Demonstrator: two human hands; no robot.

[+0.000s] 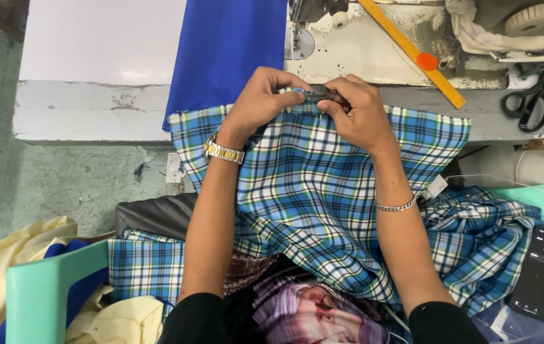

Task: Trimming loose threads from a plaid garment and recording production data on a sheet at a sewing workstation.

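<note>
Plaid cloth (323,204) spills off the lap up to the worktop (93,108) edge. There left hand (260,102) and right hand (356,109) pinch its top hem, each grip closed; hem seemingly unsewn, machine (323,19) idle beyond.

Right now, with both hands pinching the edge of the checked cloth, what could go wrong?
1. Both hands, left hand and right hand, pinch the checked cloth around a small dark tool; it might nick fingers or fabric.
2. The cloth hangs off the table edge and could slide down.
3. The blue fabric lies close and might get caught.
</note>
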